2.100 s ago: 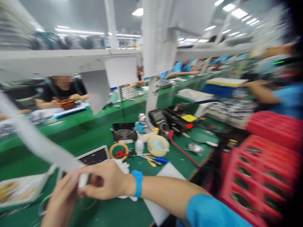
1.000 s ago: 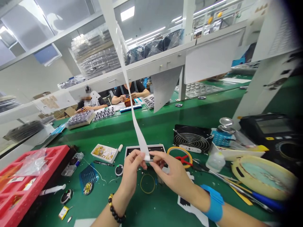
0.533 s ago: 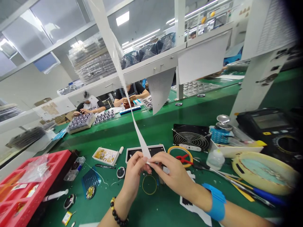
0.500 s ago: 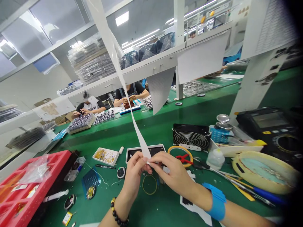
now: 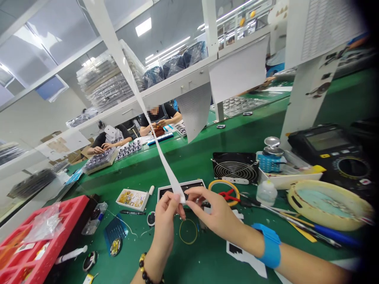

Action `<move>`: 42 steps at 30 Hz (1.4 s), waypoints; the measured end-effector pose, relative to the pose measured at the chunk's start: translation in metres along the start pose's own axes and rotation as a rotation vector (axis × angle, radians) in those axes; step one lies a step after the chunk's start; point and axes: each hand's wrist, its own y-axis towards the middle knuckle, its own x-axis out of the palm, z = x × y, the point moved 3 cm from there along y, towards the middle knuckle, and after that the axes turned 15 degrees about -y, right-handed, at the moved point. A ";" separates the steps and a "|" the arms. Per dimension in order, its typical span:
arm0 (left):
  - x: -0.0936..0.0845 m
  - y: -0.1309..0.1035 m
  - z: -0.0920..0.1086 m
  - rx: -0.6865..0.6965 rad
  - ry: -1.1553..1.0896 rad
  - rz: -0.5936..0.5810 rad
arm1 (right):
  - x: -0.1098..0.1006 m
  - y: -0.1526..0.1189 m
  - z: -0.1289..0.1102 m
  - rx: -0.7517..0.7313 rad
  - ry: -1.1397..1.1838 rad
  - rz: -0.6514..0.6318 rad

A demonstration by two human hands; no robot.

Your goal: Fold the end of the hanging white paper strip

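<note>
The left hand (image 5: 167, 211) and the right hand (image 5: 211, 209) are pinching between their fingertips the lower end of a long white strip (image 5: 166, 165), which is rising, twisted, toward the top left and is crossing in front of the shelf rail (image 5: 180, 81). Around them on the green bench (image 5: 189, 268), a small box of rings (image 5: 133, 199), scissors with red handles (image 5: 227, 194) and a fan (image 5: 235, 166) are lying, while the fingers are partly covering a framed dark tray (image 5: 197, 184), and the strip's upper end is being cut off by the view.
</note>
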 end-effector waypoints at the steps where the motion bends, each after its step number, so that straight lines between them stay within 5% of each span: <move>1: 0.000 0.000 0.000 0.006 0.006 0.002 | -0.001 0.000 -0.002 -0.039 -0.001 0.008; 8: 0.000 -0.002 0.002 0.030 0.039 0.017 | -0.003 0.003 -0.013 -0.236 -0.083 0.046; 26: 0.001 -0.004 -0.004 0.015 -0.014 -0.053 | -0.004 0.003 -0.014 -0.231 -0.090 0.008; 36: 0.000 -0.009 -0.002 0.155 0.241 -0.041 | -0.004 -0.001 -0.014 -0.113 -0.076 -0.040; 42: 0.003 -0.015 0.003 0.369 0.473 -0.091 | -0.003 -0.001 -0.010 -0.053 -0.050 -0.082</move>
